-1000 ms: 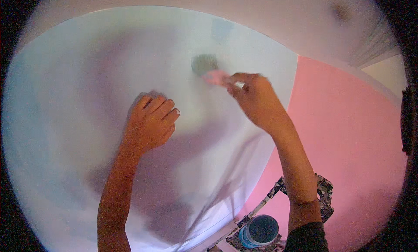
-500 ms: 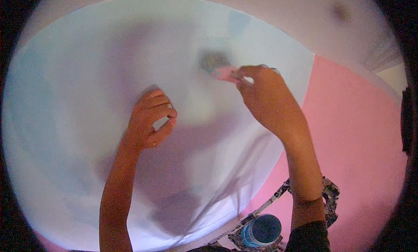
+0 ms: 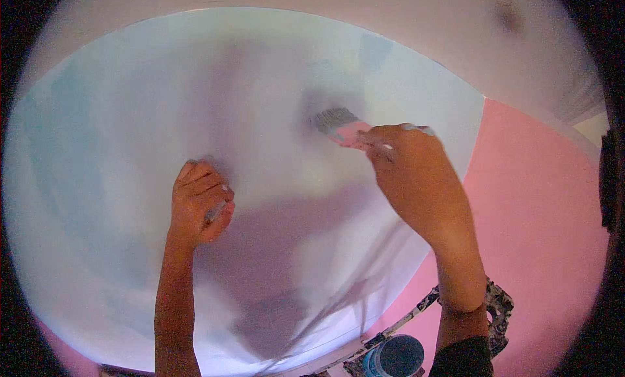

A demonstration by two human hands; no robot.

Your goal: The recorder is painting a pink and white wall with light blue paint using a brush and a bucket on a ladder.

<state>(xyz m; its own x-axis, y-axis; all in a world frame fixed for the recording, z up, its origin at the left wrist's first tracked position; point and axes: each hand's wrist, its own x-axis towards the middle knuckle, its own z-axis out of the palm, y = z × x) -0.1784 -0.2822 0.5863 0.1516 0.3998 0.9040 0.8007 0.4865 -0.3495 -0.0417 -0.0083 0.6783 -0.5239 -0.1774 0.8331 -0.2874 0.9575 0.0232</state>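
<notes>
In my right hand I grip a paintbrush with a pink ferrule and grey, paint-stained bristles. Its bristles point up and left at the pale blue wall; whether they touch it I cannot tell. Light paint marks show on the knuckles of that hand. My left hand is raised at the left of the brush, near the wall. Its fingers are curled toward the thumb, and I see nothing held in them.
A pink wall meets the pale one at a corner on the right. Low down, a blue bucket with dark contents stands beside a paint-spattered frame. Shadows of my arms fall across the pale wall. The pale ceiling curves above.
The brush in my right hand has moved slightly down along the wall. My left hand has shifted left and a little lower, its fingers curled tighter. The whole view has tilted up somewhat.
</notes>
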